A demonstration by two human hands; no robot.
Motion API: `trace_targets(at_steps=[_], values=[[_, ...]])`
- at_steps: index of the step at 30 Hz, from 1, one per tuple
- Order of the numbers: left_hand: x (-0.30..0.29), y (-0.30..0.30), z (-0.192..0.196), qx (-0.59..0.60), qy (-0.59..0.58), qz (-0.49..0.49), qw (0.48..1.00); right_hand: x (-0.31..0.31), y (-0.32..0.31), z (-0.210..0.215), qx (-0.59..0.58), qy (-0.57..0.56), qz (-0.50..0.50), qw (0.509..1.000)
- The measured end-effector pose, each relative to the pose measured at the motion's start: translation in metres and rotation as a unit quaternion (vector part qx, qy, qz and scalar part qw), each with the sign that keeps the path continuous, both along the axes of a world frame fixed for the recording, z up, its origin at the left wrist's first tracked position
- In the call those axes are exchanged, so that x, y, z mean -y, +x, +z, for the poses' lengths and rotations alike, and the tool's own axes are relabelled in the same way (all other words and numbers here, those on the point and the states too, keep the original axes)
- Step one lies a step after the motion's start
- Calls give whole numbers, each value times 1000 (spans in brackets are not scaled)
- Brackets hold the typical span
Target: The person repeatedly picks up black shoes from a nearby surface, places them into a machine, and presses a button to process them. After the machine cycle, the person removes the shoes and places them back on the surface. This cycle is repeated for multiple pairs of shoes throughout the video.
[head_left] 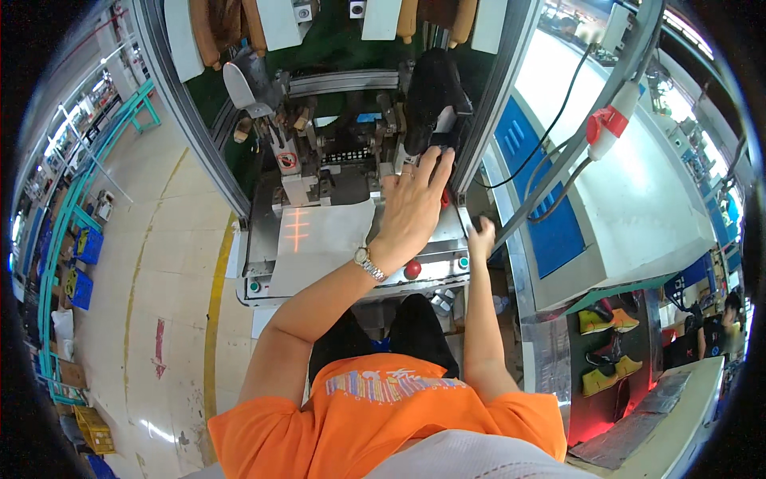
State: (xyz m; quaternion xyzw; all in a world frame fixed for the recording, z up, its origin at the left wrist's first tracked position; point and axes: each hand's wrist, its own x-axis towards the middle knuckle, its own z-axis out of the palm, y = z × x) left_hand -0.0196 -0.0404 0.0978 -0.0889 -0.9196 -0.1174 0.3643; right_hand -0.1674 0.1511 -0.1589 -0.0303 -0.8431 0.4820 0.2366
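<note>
My left hand (408,209) reaches up over the right side of a machine, fingers stretched out. Its fingertips are at the lower end of a black piece (435,92) shaped like a shoe upper, which stands on the machine's right-hand station. I cannot tell whether they press on it. My right hand (481,239) is closed beside the machine's right edge, next to a small dark part; what it holds, if anything, is hidden. On the left station a pale foot-shaped form (237,86) stands bare. A white sheet (323,235) with red light lines covers part of the machine's front table.
A red button (412,269) and a green button (463,263) sit on the front panel. Brown padded parts (223,32) hang above. Right of me stand a white cabinet (638,191), a red-and-white plug (610,126) on a cable, and a conveyor carrying yellow-and-red shoes (598,382).
</note>
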Motion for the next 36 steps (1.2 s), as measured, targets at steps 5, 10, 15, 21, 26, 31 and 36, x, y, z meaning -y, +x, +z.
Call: trace_targets(at_steps=[5,10,15,21,26,31,36], values=[[-10,5,9,8,49,-49,998,-45,44,-53,256,-61,1,965],[-9,10,17,65,62,-115,989,-25,50,-42,295,-45,-72,952],[-3,-8,4,86,-19,-61,994,-13,57,-40,249,-64,-151,954],[28,-71,40,10,-58,-26,998,-1,56,-46,16,-255,-234,938],[28,-71,30,-3,-63,-17,998,13,64,-12,114,-154,-309,932],[20,-68,37,20,-46,-8,999,15,62,-17,131,-131,-328,926],[17,-68,34,13,-31,0,999,17,66,-10,131,-125,-317,931]])
